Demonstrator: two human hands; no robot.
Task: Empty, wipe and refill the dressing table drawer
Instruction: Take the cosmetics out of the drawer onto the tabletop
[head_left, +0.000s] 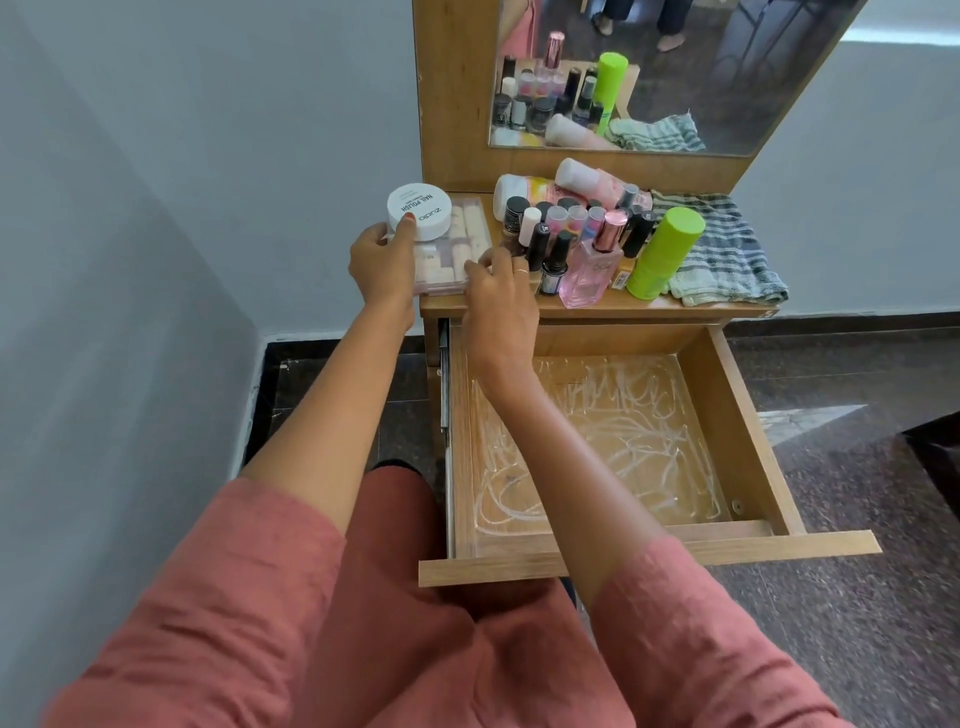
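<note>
**Carry the box and jar down as one load**

The drawer (737, 415) stands pulled out and bare except for a clear liner (597, 441) streaked with wipe marks, so the refill looks to be just starting. Everything that belongs in it sits above on the counter (675, 310).

The left hand (382, 260) grips the left end of the clear box (457, 244), its thumb laid over the lid of the white jar (420, 210) that rests on the box's near-left corner. Its other fingers are hidden behind the hand. The right hand (501, 291) has curled fingers pinching the box's right edge, just beside the nail polish bottles (550, 234).

To do this well:
- Keep the box level; the jar is loose on top, and only the thumb pins it.
- Lift straight up before drawing back, so the right knuckles do not topple the nearby bottles or the pink perfume bottle (592, 270).
- Clear the counter's front edge, then lower into a back corner of the drawer, leaving room for the taller pieces such as the green bottle (665, 254).
- If the liner looks damp, pass the striped cloth (727, 254) over it first.
</note>
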